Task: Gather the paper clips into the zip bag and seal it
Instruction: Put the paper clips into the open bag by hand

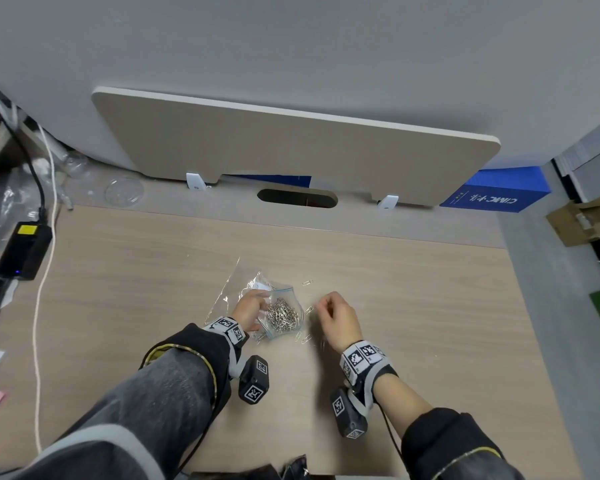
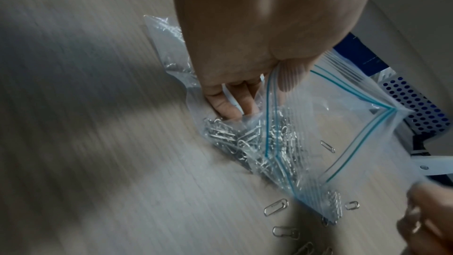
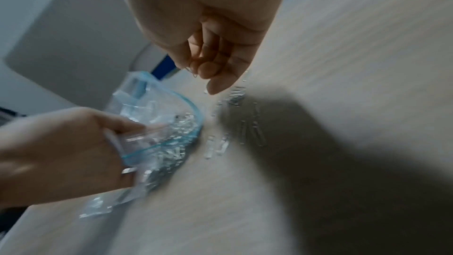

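A clear zip bag (image 1: 286, 299) with a blue zip line lies on the wooden desk (image 1: 430, 306), its mouth gaping toward the right. A heap of silver paper clips (image 1: 283, 317) fills it. My left hand (image 1: 260, 308) grips the bag's left lip; in the left wrist view the thumb shows through the plastic and the fingers (image 2: 232, 104) curl behind it. My right hand (image 1: 321, 306) hovers just right of the mouth, fingers curled, pinching a few paper clips (image 3: 192, 71). Loose clips (image 1: 305, 338) lie on the desk around the mouth, with one (image 1: 307, 282) farther back.
A crumpled clear plastic wrapper (image 1: 229, 289) lies under and behind the zip bag. A black power adapter (image 1: 23, 251) and white cable (image 1: 40, 323) sit at the left edge. A beige divider panel (image 1: 291, 147), a blue box (image 1: 496, 194) and a cable hole (image 1: 297, 198) are at the back.
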### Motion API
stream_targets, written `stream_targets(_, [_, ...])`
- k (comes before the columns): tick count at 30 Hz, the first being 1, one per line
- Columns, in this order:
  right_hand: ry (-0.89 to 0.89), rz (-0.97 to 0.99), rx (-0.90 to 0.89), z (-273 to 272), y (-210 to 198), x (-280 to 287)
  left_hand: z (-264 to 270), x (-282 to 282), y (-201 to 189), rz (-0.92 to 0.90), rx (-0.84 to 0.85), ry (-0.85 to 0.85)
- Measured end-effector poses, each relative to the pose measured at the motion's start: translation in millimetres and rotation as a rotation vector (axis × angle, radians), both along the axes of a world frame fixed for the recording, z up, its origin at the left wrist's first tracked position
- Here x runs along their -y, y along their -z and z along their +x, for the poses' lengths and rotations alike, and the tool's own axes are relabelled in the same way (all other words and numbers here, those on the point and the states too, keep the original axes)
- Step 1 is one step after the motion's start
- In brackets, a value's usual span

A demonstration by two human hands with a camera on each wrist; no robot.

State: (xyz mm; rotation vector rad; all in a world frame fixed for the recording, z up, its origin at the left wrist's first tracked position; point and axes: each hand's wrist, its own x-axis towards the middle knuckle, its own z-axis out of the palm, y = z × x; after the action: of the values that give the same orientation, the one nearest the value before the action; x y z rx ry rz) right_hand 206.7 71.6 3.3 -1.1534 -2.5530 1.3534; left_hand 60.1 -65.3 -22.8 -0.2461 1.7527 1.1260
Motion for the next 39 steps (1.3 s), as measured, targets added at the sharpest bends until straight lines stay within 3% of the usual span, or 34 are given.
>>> stream_targets(6, [-0.199,-0.048,-0.045,-28.5,-11.1,29.1,1.3,0.5,-3.2,0.004,0.007,0.000])
stream_targets(11, [-0.023,0.086,-0.088,-16.9,-10.9,22.4,0.9,1.6,-3.6,0.026,-0.011,0.018])
stream_targets(14, [0.026,0.255,0.112,-1.3,-4.9,3.5,1.0,-0.5,-3.5,0.025,-0.015,-0.002])
stream_targets(17, [-0.045,0.277,0.356,6.4,6.0,-13.1,1.8,-0.5,-3.2,0.029,-0.021,-0.001])
stream_targets(19, [-0.065,0.271,0.424,4.1,11.2,-17.8,1.1,0.2,-2.1,0.032,-0.025,0.010])
stream_targets(39, [-0.251,0.312,0.586,-15.3,28.3,-7.9,1.8,-1.4,-3.1,0.013,-0.038,0.001])
